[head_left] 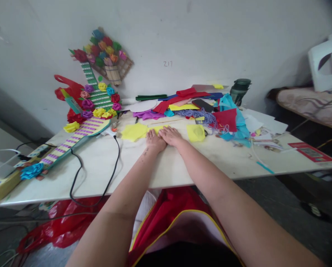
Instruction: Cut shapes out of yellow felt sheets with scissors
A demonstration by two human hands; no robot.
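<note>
My left hand (155, 141) lies flat on a yellow crepe-paper-like piece (154, 128) near the middle of the table. Beside it, touching, my right hand (170, 136) rests palm down with its fingers stretched over the same yellow piece. Both hands cover much of that piece, so its full outline is hidden. Just left of the hands lies another yellow sheet (134, 132). To their right is a smaller yellow piece (195, 132) with a dark ring-like thing, perhaps a scissor handle, at its right edge.
Coloured sheets (182, 98), purple yarn (196, 114) and a dark phone (203, 105) lie behind the hands. A dark bottle (239, 92) stands at the back right. On the left are flower-decorated striped boards (82, 135) and a black cable (117, 159) hanging over the table's front edge.
</note>
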